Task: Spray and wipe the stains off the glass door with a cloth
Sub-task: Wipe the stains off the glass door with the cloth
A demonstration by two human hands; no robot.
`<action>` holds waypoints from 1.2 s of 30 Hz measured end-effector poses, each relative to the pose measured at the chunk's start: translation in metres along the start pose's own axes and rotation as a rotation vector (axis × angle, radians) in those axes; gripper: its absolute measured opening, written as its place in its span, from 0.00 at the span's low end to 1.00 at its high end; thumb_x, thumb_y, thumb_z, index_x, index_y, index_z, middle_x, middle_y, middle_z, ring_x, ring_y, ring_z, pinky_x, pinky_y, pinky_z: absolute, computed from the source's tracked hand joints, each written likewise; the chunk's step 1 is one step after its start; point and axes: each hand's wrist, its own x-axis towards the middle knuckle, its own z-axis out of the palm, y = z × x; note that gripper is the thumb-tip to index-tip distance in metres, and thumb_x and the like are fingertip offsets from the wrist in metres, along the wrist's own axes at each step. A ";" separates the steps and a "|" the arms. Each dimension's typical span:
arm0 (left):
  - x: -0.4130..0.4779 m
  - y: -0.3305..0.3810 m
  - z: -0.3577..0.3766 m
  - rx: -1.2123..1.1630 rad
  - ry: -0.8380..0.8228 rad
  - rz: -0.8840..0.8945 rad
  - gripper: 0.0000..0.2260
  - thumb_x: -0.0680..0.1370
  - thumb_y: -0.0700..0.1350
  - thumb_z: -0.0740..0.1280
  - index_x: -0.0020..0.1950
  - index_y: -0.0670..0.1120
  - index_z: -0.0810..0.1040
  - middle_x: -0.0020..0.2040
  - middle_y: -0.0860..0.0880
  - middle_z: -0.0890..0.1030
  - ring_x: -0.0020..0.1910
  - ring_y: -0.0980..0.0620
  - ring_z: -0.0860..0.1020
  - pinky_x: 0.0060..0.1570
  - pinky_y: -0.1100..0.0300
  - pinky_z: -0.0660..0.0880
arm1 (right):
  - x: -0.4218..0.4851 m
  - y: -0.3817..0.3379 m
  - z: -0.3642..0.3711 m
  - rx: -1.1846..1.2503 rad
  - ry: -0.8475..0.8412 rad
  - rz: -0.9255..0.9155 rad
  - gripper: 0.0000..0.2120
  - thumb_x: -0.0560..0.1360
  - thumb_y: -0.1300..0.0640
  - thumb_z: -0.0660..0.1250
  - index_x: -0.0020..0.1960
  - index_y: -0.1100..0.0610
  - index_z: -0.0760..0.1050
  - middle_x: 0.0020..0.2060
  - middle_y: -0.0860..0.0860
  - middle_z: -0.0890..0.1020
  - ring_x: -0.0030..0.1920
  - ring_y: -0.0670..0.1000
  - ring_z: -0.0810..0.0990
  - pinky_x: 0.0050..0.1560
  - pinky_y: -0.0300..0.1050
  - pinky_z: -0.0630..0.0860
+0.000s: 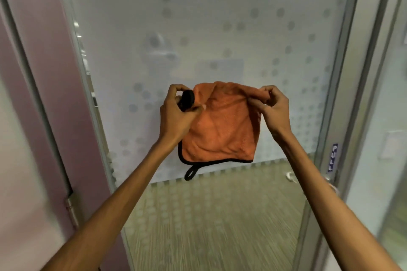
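In front of the frosted glass door (220, 28), the orange cloth (220, 130) is held up, spread between both hands. The right hand (272, 108) pinches the top right corner, with thumb and fingertips clamped on fabric. The left hand (176, 116) curls round the other corner together with a small black object (187, 100) (too blurred to name). A black loop (190, 172) dangles from the cloth's lower edge.

Left hand (176, 114) & right hand (273, 108) bare, slim forearms (123, 200) bare thru to frame edge.
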 end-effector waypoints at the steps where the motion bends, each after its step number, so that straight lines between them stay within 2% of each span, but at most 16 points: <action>1: -0.003 -0.004 0.005 0.006 -0.088 -0.030 0.20 0.67 0.44 0.80 0.55 0.49 0.76 0.45 0.55 0.83 0.45 0.60 0.81 0.47 0.66 0.78 | -0.006 0.004 -0.012 0.012 -0.017 0.029 0.11 0.70 0.67 0.74 0.46 0.56 0.76 0.38 0.46 0.80 0.39 0.44 0.79 0.43 0.39 0.75; 3: -0.009 -0.013 0.020 0.026 -0.231 -0.092 0.16 0.66 0.42 0.81 0.51 0.46 0.81 0.45 0.51 0.84 0.46 0.54 0.83 0.49 0.57 0.80 | -0.022 0.012 -0.037 -0.003 -0.036 0.105 0.11 0.70 0.69 0.74 0.50 0.60 0.77 0.37 0.46 0.82 0.38 0.40 0.80 0.41 0.33 0.75; 5: -0.021 -0.020 0.041 0.024 -0.289 -0.128 0.12 0.66 0.42 0.81 0.44 0.40 0.82 0.41 0.43 0.85 0.42 0.47 0.83 0.44 0.51 0.80 | -0.040 0.021 -0.063 -0.041 -0.031 0.175 0.10 0.71 0.67 0.74 0.51 0.61 0.79 0.38 0.45 0.85 0.40 0.41 0.82 0.41 0.32 0.76; 6: -0.028 -0.023 0.053 0.022 -0.295 -0.131 0.11 0.66 0.42 0.81 0.40 0.39 0.81 0.38 0.41 0.83 0.38 0.47 0.82 0.40 0.53 0.78 | -0.050 0.026 -0.076 -0.062 -0.022 0.203 0.08 0.72 0.65 0.75 0.50 0.61 0.81 0.39 0.45 0.85 0.41 0.42 0.83 0.43 0.33 0.77; 8: -0.045 -0.027 0.078 0.015 -0.310 -0.119 0.11 0.66 0.42 0.80 0.33 0.44 0.79 0.32 0.47 0.80 0.32 0.55 0.77 0.34 0.60 0.73 | -0.070 0.033 -0.100 -0.087 0.015 0.253 0.07 0.72 0.61 0.75 0.50 0.60 0.83 0.41 0.48 0.87 0.43 0.45 0.84 0.45 0.36 0.78; 9: -0.054 -0.029 0.092 0.001 -0.328 -0.125 0.11 0.66 0.42 0.80 0.33 0.45 0.78 0.31 0.48 0.80 0.32 0.57 0.75 0.35 0.61 0.72 | -0.080 0.036 -0.113 -0.094 0.043 0.274 0.07 0.72 0.60 0.76 0.50 0.59 0.83 0.43 0.50 0.87 0.44 0.46 0.85 0.45 0.36 0.79; 12: -0.078 -0.031 0.132 -0.078 -0.420 -0.213 0.14 0.65 0.45 0.81 0.39 0.38 0.81 0.37 0.41 0.83 0.35 0.51 0.80 0.38 0.53 0.77 | -0.107 0.042 -0.151 -0.106 0.150 0.330 0.08 0.72 0.58 0.76 0.51 0.57 0.84 0.45 0.52 0.87 0.47 0.49 0.86 0.46 0.37 0.80; 14: -0.095 -0.030 0.158 -0.137 -0.474 -0.267 0.14 0.65 0.46 0.82 0.43 0.40 0.84 0.39 0.44 0.85 0.40 0.49 0.84 0.42 0.51 0.80 | -0.123 0.042 -0.176 -0.118 0.211 0.356 0.07 0.72 0.58 0.76 0.50 0.55 0.85 0.44 0.51 0.88 0.47 0.48 0.86 0.45 0.36 0.79; 17: -0.123 -0.023 0.199 -0.189 -0.503 -0.294 0.13 0.65 0.46 0.82 0.44 0.42 0.84 0.41 0.46 0.85 0.40 0.51 0.83 0.42 0.54 0.80 | -0.146 0.038 -0.211 -0.148 0.292 0.386 0.06 0.72 0.58 0.75 0.49 0.55 0.85 0.41 0.49 0.87 0.43 0.46 0.85 0.42 0.35 0.79; 20: -0.149 -0.008 0.239 -0.247 -0.538 -0.278 0.12 0.67 0.45 0.80 0.43 0.42 0.82 0.39 0.47 0.84 0.37 0.56 0.79 0.38 0.62 0.75 | -0.166 0.033 -0.247 -0.181 0.366 0.406 0.06 0.74 0.59 0.74 0.50 0.58 0.84 0.40 0.48 0.87 0.41 0.45 0.84 0.42 0.36 0.79; 23: -0.172 0.014 0.274 -0.311 -0.575 -0.271 0.12 0.67 0.45 0.80 0.46 0.43 0.82 0.42 0.48 0.85 0.40 0.56 0.82 0.41 0.60 0.78 | -0.186 0.022 -0.284 -0.205 0.447 0.423 0.08 0.74 0.61 0.73 0.52 0.63 0.82 0.40 0.48 0.86 0.40 0.44 0.84 0.41 0.35 0.79; 27: -0.203 0.039 0.321 -0.317 -0.649 -0.225 0.15 0.68 0.43 0.80 0.43 0.37 0.78 0.41 0.37 0.81 0.39 0.42 0.78 0.42 0.47 0.76 | -0.216 0.009 -0.336 -0.261 0.546 0.437 0.09 0.74 0.61 0.74 0.52 0.63 0.82 0.39 0.45 0.86 0.40 0.41 0.84 0.41 0.33 0.78; 29: -0.219 0.051 0.347 -0.338 -0.690 -0.209 0.16 0.67 0.41 0.80 0.41 0.35 0.76 0.39 0.34 0.79 0.37 0.48 0.74 0.39 0.48 0.73 | -0.233 0.004 -0.363 -0.284 0.595 0.443 0.08 0.74 0.62 0.74 0.52 0.63 0.82 0.38 0.45 0.86 0.39 0.41 0.84 0.40 0.33 0.78; 33: -0.257 0.084 0.396 -0.379 -0.765 -0.251 0.14 0.65 0.41 0.80 0.41 0.39 0.77 0.35 0.46 0.78 0.36 0.51 0.74 0.40 0.54 0.72 | -0.268 -0.010 -0.420 -0.347 0.678 0.468 0.07 0.73 0.62 0.75 0.50 0.63 0.82 0.39 0.47 0.86 0.40 0.42 0.84 0.40 0.34 0.78; 36: -0.286 0.113 0.433 -0.377 -0.837 -0.242 0.12 0.65 0.43 0.80 0.40 0.44 0.78 0.36 0.48 0.80 0.37 0.52 0.76 0.42 0.56 0.73 | -0.292 -0.026 -0.468 -0.398 0.717 0.484 0.05 0.73 0.62 0.75 0.48 0.61 0.82 0.40 0.49 0.86 0.41 0.43 0.84 0.41 0.36 0.78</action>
